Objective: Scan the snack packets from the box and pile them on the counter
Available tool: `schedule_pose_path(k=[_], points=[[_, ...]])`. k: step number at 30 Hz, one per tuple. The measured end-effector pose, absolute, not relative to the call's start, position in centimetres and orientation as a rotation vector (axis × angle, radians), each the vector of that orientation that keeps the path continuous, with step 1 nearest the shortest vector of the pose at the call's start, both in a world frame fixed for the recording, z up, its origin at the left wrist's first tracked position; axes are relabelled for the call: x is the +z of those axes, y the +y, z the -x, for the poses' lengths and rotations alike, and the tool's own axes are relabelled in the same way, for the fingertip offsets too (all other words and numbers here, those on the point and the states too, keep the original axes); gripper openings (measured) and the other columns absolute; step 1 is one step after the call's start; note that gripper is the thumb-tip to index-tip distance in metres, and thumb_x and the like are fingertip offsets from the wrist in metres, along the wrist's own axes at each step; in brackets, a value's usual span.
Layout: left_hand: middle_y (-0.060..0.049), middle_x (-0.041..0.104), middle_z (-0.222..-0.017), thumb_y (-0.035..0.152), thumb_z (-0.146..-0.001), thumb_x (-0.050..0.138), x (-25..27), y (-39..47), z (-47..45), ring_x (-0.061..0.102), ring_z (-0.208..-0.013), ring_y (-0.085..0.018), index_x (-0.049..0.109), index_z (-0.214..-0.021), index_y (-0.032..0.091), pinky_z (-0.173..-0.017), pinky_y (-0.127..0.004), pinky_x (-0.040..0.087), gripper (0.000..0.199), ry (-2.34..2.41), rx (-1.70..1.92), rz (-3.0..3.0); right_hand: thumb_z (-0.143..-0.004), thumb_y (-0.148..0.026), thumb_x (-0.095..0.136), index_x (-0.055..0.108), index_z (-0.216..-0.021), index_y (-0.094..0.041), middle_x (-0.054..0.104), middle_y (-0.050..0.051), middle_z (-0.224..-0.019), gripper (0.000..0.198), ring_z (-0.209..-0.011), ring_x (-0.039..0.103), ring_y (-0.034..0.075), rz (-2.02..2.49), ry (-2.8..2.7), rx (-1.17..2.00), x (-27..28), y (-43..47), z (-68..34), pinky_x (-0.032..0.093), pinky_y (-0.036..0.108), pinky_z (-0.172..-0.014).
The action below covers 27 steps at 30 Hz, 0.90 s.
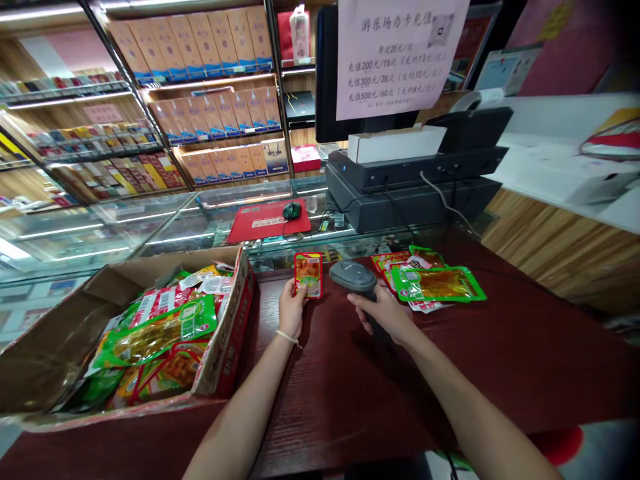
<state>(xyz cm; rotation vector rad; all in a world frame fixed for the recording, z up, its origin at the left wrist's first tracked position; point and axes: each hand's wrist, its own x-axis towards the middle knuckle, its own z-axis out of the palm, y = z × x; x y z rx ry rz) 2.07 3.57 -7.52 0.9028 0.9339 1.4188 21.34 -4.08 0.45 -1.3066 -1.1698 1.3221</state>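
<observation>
Tall tan boxes (193,45) line lit shelves (210,80) beyond a dark red-brown wooden table (320,413). Fingers of the left hand (291,312) pinch a small, flat, rectangular, glossy red-edged packet (308,270) near the table's far edge; its upper part is orange-brown, its lower part green and whitish. Right-hand fingers wrap a dark grey plastic handheld scanner (353,275), its head just beside the packet; the right hand (387,312) grips the handle. Farther right lies a pile of green and red plastic packets (437,284); on the left, an open brown cardboard box (233,347) holds many more.
</observation>
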Motion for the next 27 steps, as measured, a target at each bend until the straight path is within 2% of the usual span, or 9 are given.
schedule_pose_path(k=[3, 11, 15, 18, 23, 27], points=[[-0.006, 0.068, -0.102, 0.035, -0.075, 0.07, -7.6, 3.5, -2.0, 0.066, -0.085, -0.015, 0.06, -0.107, 0.017, -0.076, -0.026, 0.052, 0.038, 0.947, 1.412, -0.927, -0.076, -0.05, 0.07, 0.045, -0.1, -0.025, 0.054, -0.012, -0.05, 0.043, -0.031, 0.046, 0.01, 1.25, -1.128, 1.338, 0.8, -3.9, -21.6, 0.036, 0.018, -0.029], [-0.008, 0.068, -0.112, 0.033, -0.078, 0.064, -7.2, 3.1, -2.6, 0.065, -0.097, -0.02, 0.062, -0.115, 0.017, -0.085, -0.031, 0.051, 0.04, 1.055, 1.328, -1.146, -0.078, -0.05, 0.069, 0.043, -0.086, -0.024, 0.053, -0.01, -0.05, 0.038, -0.034, 0.047, 0.009, 1.126, -0.924, 1.177, 2.5, -3.3, -25.2, 0.039, 0.019, -0.031], [-0.008, 0.068, -0.114, 0.033, -0.08, 0.064, -7.1, 3.1, -4.3, 0.063, -0.103, -0.022, 0.064, -0.115, 0.018, -0.093, -0.034, 0.047, 0.038, 1.072, 1.268, -1.389, -0.078, -0.05, 0.07, 0.046, -0.086, -0.024, 0.053, -0.009, -0.05, 0.036, -0.034, 0.046, 0.009, 1.079, -0.868, 1.049, 3.8, -3.7, -28.7, 0.038, 0.019, -0.03], [-0.008, 0.068, -0.113, 0.031, -0.082, 0.062, -6.7, 3.2, -6.8, 0.062, -0.104, -0.021, 0.063, -0.112, 0.019, -0.096, -0.034, 0.045, 0.032, 1.05, 1.242, -1.537, -0.076, -0.049, 0.073, 0.048, -0.085, -0.024, 0.055, -0.009, -0.051, 0.036, -0.033, 0.047, 0.009, 1.069, -0.792, 0.949, 4.6, -4.6, -31.9, 0.038, 0.019, -0.03], [-0.006, 0.069, -0.1, 0.029, -0.086, 0.058, -5.1, 3.5, -13.4, 0.065, -0.093, -0.018, 0.062, -0.103, 0.02, -0.087, -0.032, 0.049, 0.02, 0.995, 1.25, -1.747, -0.075, -0.047, 0.074, 0.048, -0.076, -0.023, 0.054, -0.007, -0.049, 0.035, -0.033, 0.047, 0.01, 0.999, -0.613, 0.793, 5.2, -6.6, -37.0, 0.039, 0.021, -0.029], [-0.006, 0.07, -0.106, 0.025, -0.091, 0.049, -4.7, 3.3, -19.8, 0.065, -0.101, -0.019, 0.065, -0.103, 0.021, -0.093, -0.034, 0.047, 0.02, 0.806, 1.141, -1.967, -0.076, -0.045, 0.073, 0.048, -0.07, -0.022, 0.054, -0.006, -0.049, 0.034, -0.033, 0.048, 0.01, 0.926, -0.546, 0.738, 5.1, -7.6, -39.0, 0.039, 0.022, -0.03]])
